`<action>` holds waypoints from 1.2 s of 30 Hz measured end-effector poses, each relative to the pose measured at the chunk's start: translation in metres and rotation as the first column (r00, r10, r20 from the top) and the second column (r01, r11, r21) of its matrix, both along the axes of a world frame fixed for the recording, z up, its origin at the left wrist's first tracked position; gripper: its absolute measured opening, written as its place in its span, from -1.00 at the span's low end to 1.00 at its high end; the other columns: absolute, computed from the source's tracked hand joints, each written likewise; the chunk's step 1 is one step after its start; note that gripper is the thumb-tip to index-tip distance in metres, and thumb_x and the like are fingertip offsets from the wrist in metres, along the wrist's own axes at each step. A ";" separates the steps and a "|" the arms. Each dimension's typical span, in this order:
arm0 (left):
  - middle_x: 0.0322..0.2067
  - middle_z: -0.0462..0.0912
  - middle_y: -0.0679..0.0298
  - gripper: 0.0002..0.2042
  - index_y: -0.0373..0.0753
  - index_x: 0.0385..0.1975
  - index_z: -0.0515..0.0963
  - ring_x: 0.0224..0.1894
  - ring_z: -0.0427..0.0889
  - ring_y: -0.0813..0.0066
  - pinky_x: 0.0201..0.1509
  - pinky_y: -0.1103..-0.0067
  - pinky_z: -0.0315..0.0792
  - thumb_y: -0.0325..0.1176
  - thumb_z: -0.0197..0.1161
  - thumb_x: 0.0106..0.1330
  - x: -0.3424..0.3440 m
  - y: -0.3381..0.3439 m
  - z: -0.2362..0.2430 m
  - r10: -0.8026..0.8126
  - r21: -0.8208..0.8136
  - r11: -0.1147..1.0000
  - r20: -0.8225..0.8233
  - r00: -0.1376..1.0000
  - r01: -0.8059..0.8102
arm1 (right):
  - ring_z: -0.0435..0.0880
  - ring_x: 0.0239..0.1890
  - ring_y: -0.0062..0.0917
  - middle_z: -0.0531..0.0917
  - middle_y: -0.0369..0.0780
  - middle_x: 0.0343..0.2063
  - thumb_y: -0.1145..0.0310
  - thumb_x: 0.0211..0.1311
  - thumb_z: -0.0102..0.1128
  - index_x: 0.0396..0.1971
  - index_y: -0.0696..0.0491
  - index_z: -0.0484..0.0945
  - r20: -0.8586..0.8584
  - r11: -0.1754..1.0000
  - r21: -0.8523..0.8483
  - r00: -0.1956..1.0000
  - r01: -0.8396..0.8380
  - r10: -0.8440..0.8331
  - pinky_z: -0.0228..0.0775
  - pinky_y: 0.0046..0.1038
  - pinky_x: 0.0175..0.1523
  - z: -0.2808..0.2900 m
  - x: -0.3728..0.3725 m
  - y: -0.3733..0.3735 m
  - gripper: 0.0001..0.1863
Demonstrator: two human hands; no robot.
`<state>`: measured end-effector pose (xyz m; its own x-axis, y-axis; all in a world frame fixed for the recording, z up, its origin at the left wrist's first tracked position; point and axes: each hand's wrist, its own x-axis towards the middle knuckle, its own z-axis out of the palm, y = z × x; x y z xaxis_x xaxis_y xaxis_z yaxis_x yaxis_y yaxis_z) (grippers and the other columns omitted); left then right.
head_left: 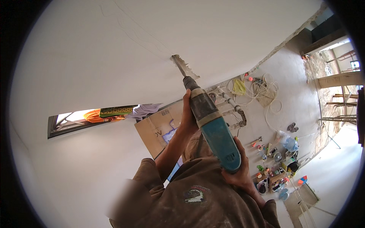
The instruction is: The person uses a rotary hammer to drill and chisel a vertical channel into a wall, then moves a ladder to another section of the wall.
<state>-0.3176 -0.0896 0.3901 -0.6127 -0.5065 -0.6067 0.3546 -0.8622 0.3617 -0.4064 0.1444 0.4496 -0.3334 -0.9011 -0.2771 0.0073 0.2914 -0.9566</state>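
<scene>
Filling part of the window (78, 129): orange, green and pale cloths (110, 113), to your left.
Chisel bit (179, 66): tip at the chipped groove (190, 71), up and leftward from both your grips.
Left hand (186, 116): yours, nearer the bit, wrapped round the front housing (202, 106).
Rotary hammer (219, 138): teal, between your hands, long axis slanting upper left to lower right.
Right hand (240, 173): yours, holding its rear end.

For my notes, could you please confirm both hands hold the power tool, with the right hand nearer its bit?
Not quite: the head view shows the left hand, not the right hand, nearer the bit; both hands do hold the power tool.
</scene>
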 end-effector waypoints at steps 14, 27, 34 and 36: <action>-0.31 0.59 0.21 -0.37 -0.21 -0.12 0.46 -0.26 0.63 0.37 -0.06 0.39 0.55 0.33 -0.04 0.28 0.015 0.040 0.010 -0.032 -0.032 0.999 -0.005 0.999 0.032 | 0.49 0.16 -0.18 0.46 0.04 0.11 0.36 -0.32 0.45 0.36 0.17 0.09 -0.057 1.000 0.022 0.998 -0.003 0.005 0.28 -0.27 0.24 0.000 0.012 0.053 0.10; -0.28 0.57 0.14 -0.35 -0.20 -0.08 0.45 -0.25 0.61 0.28 -0.15 0.37 0.57 0.34 -0.12 0.30 0.030 0.019 0.010 0.003 0.073 0.997 -0.049 0.999 0.001 | 0.63 0.02 -0.12 0.53 0.12 0.04 0.25 -0.27 0.61 0.40 0.12 -0.03 -0.280 0.985 -0.088 0.953 -0.147 0.117 0.43 -0.28 0.15 0.013 0.026 0.018 0.22; -0.32 0.61 0.08 -0.28 -0.24 -0.13 0.49 -0.27 0.65 0.25 -0.20 0.36 0.60 0.40 -0.18 0.28 0.037 0.001 -0.008 -0.012 -0.048 0.999 0.021 1.000 0.013 | 0.60 0.06 -0.09 0.53 0.10 0.05 0.37 -0.22 0.46 0.40 0.10 0.00 -0.137 0.993 -0.033 0.984 -0.116 0.110 0.41 -0.27 0.17 0.016 0.035 -0.008 0.11; -0.34 0.62 0.08 -0.29 -0.24 -0.21 0.52 -0.30 0.65 0.23 -0.20 0.35 0.60 0.40 -0.14 0.26 0.032 -0.012 -0.013 -0.045 -0.091 0.995 -0.049 0.998 0.041 | 0.57 0.10 -0.09 0.51 0.10 0.08 0.41 -0.21 0.40 0.41 0.09 0.00 -0.020 0.993 0.037 0.994 -0.111 0.111 0.37 -0.28 0.21 0.024 0.028 -0.018 0.09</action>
